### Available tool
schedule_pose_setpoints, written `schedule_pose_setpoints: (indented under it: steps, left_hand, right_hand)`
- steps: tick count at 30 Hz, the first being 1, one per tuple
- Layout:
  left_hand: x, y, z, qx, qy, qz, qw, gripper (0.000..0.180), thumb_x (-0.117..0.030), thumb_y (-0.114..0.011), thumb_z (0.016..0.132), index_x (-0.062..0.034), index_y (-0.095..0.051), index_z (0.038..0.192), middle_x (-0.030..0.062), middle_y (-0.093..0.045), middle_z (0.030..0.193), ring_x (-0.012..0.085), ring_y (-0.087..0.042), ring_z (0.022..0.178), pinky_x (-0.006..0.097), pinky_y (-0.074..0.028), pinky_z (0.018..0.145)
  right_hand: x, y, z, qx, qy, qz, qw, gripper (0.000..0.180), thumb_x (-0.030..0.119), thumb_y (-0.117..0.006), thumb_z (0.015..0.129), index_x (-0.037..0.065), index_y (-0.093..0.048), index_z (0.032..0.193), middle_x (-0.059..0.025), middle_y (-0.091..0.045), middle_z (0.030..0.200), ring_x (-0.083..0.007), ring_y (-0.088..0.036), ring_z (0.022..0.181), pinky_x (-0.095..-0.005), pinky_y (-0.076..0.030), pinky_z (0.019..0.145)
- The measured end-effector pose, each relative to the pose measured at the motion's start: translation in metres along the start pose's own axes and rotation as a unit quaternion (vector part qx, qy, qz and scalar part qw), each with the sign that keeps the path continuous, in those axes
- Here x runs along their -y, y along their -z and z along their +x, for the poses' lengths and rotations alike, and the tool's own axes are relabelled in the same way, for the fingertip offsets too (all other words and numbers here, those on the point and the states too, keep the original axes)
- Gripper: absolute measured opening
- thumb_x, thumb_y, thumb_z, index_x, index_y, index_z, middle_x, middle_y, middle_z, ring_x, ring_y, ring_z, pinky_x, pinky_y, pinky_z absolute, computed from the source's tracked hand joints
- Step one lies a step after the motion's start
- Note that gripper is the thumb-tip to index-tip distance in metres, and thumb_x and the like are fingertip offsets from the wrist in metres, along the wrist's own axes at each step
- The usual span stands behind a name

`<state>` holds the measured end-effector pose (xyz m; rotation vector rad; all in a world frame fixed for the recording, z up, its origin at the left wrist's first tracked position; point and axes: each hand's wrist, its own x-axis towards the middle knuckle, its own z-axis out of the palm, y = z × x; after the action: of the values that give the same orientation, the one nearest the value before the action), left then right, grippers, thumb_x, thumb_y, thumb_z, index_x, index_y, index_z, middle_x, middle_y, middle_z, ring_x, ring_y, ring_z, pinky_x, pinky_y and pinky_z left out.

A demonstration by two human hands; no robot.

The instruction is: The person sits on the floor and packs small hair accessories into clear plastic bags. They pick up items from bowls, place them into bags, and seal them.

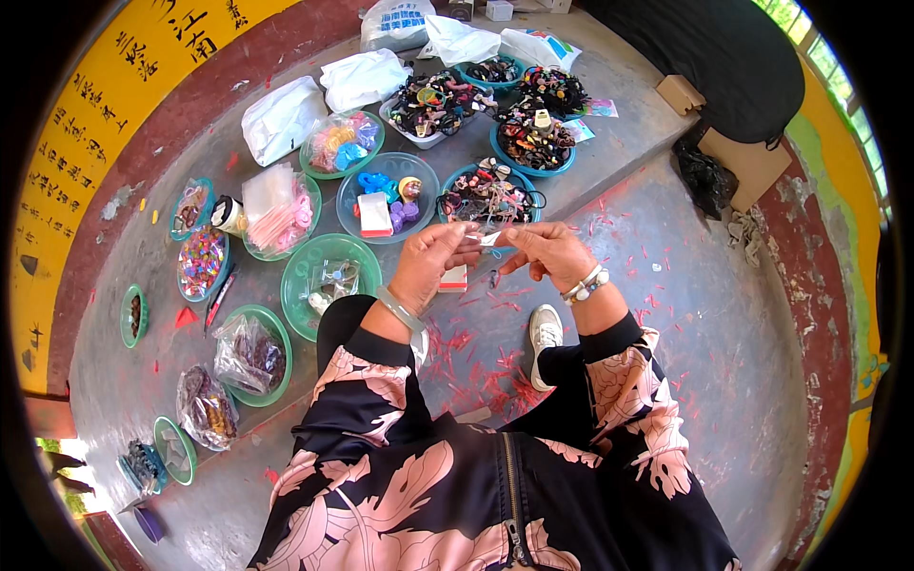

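Note:
Both my hands are raised in front of me, above the floor and close to the basins. Between finger and thumb, my left hand pinches one end of a small white piece, like a paper or plastic tag. The other end is pinched by my right hand, its lower fingers curled. A thin light-blue cord shows under the white piece. Below it by my right fingers is a small dark bit, too small to name. A white and red box lies partly hidden beneath my left hand.
Ahead, basins hold tangled dark hair ties. To the left stand a clear blue basin, a green basin, a bowl of colourful beads and bagged items. Red scraps litter the floor around my shoes. White bags lie behind.

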<state>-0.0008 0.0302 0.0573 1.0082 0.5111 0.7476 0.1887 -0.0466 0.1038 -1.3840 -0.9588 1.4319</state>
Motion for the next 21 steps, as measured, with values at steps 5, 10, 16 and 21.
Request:
schedule_pose_setpoints:
  steps: [5, 10, 16, 21]
  left_hand:
    - [-0.005, -0.001, 0.001, -0.018, 0.054, 0.013, 0.998, 0.037, -0.029, -0.047, 0.092, 0.0029, -0.056, 0.108, 0.0158, -0.062, 0.099, 0.0222, -0.062, 0.092, 0.031, -0.051, 0.080]
    - [0.001, 0.002, 0.002, -0.016, 0.039, 0.072, 0.996, 0.035, -0.029, -0.049, 0.092, 0.0012, -0.058, 0.107, 0.0118, -0.063, 0.096, 0.0184, -0.062, 0.087, 0.028, -0.051, 0.075]
    - [0.002, 0.002, 0.002, 0.006, 0.031, 0.082, 0.996, 0.032, -0.025, -0.048, 0.092, -0.0003, -0.057, 0.110, 0.0099, -0.062, 0.102, 0.0174, -0.061, 0.094, 0.026, -0.051, 0.074]
    - [0.003, 0.001, 0.000, -0.005, 0.031, 0.051, 0.998, 0.032, -0.024, -0.051, 0.091, 0.0005, -0.058, 0.109, 0.0100, -0.062, 0.102, 0.0169, -0.060, 0.092, 0.028, -0.051, 0.075]
  right_hand:
    - [0.002, 0.001, -0.004, 0.004, 0.015, -0.033, 0.999, 0.035, 0.032, -0.055, 0.088, 0.003, -0.062, 0.105, -0.0086, -0.066, 0.093, -0.0149, -0.065, 0.074, -0.0197, -0.041, 0.045]
    - [-0.006, 0.004, 0.002, 0.020, 0.028, -0.060, 0.998, 0.040, 0.039, -0.056, 0.086, 0.003, -0.065, 0.100, -0.0087, -0.066, 0.094, -0.0141, -0.060, 0.089, -0.0254, -0.048, 0.064]
    - [-0.009, 0.007, 0.005, 0.025, 0.013, -0.085, 0.996, 0.040, 0.040, -0.059, 0.084, 0.004, -0.067, 0.097, -0.0074, -0.065, 0.096, -0.0140, -0.055, 0.091, -0.0290, -0.042, 0.082]
    - [-0.003, -0.001, 0.000, 0.009, 0.055, -0.027, 0.998, 0.041, 0.039, -0.059, 0.084, 0.001, -0.066, 0.098, -0.0086, -0.065, 0.096, -0.0147, -0.055, 0.094, -0.0286, -0.040, 0.087]
